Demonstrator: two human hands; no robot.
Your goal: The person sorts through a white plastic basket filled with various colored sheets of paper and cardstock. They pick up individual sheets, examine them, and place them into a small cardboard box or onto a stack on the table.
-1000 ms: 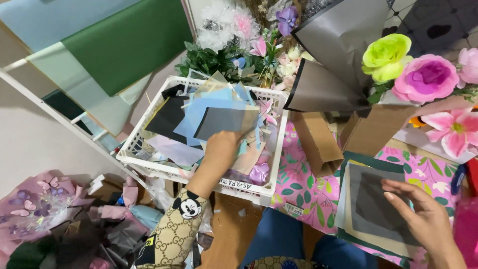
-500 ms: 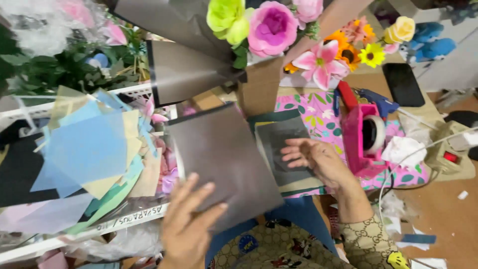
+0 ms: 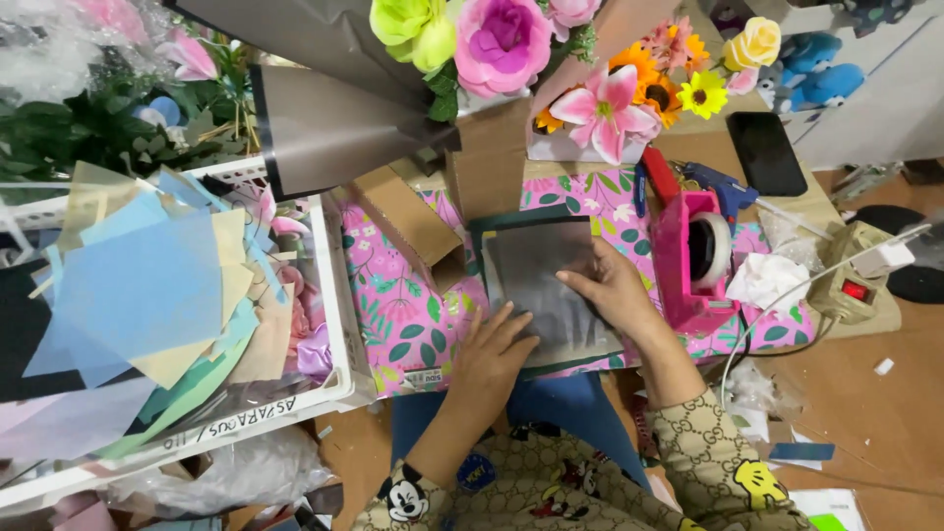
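Under both palms lies a grey sheet (image 3: 541,285), flat on a small stack of darker sheets on the pink floral tabletop (image 3: 393,305). Left hand (image 3: 492,356): fingers extended and slightly spread, tips pressing the sheet's near left edge; nothing gripped. Right hand (image 3: 615,292): fingers extended, flat on the sheet's right side, thumb pointing toward the left hand; nothing gripped. Just beyond the right fingertips, to their right, stands a pink tape dispenser (image 3: 693,258) with a roll in it. Past the sheet's far edge, beyond both sets of fingertips, sits a bouquet of artificial flowers (image 3: 511,39) wrapped in grey paper. Left of the left fingers, near but apart, an open brown cardboard box (image 3: 408,221). Further left, a white basket (image 3: 334,324) holds loose paper sheets, mostly blue and beige.
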